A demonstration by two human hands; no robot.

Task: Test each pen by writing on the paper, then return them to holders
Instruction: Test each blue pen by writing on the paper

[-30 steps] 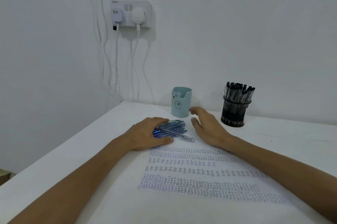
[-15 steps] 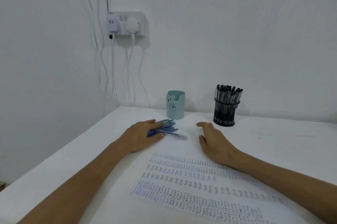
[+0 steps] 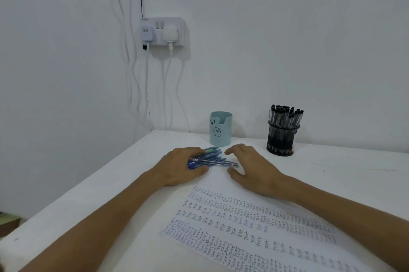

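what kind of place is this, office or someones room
Probably a plain room at home or a study corner, not clearly an office: a white table in a bare white corner, a wall socket with chargers, and a light blue bear-face pen holder.

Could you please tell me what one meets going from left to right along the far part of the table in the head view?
Left hand → blue pens → right hand → black mesh holder.
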